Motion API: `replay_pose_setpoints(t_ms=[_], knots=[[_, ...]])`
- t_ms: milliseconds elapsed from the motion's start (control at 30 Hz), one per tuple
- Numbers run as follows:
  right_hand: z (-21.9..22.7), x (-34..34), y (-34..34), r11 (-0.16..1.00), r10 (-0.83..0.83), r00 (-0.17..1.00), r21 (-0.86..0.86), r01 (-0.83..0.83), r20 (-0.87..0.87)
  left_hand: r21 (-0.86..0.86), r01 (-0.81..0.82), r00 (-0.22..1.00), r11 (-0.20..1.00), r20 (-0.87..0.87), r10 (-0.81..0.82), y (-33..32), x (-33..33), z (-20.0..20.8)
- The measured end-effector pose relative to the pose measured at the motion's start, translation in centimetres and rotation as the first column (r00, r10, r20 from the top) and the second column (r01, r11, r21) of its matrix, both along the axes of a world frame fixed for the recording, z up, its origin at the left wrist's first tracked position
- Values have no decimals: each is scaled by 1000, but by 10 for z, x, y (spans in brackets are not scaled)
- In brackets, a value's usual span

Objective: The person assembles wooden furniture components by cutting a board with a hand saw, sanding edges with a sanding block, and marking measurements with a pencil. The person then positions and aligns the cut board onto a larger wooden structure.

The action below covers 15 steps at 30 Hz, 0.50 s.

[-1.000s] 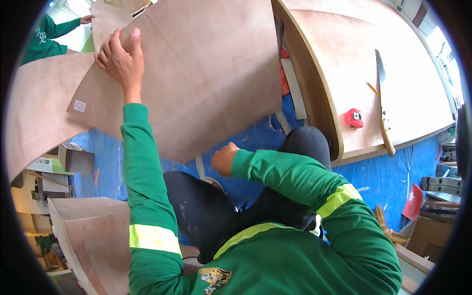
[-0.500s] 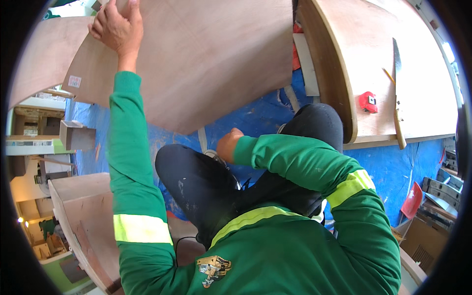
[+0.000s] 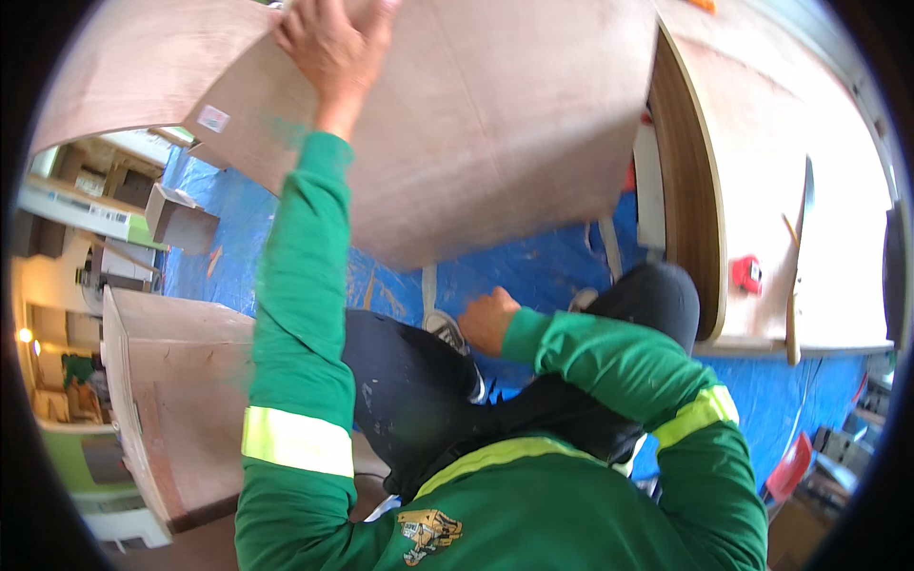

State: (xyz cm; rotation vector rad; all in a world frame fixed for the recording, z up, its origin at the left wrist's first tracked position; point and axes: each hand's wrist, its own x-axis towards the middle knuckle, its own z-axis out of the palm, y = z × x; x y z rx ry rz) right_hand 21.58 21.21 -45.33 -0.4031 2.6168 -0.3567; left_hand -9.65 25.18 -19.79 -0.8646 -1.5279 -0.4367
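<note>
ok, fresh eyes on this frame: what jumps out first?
The big plywood sheet fills the upper middle, raised off the floor with the left hand gripping its top edge, green sleeve stretched up. Below it the right hand is a closed fist near a shoe, over the blue tarp. At the right, a small red tool lies on another plywood panel.

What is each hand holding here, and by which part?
The left hand grips the plywood sheet at its upper edge, fingers curled over it. The right hand is closed in a fist near the shoe; whether it holds anything cannot be told.
</note>
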Motion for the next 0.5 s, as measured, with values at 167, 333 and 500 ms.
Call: replay_pose_setpoints(t_ms=[167,333,500], knots=[[-4,-2,4,1000,5,1000,-8,-5,5,48,145,986,988,77,-148,-10,31,-15],[-2,-4,6,999,-1,987,38,-5,163,71,160,982,984,91,-167,-23,51,-19],[-8,-1,6,999,-22,992,25,20,123,65,161,980,985,109,-167,-31,64,-18]])
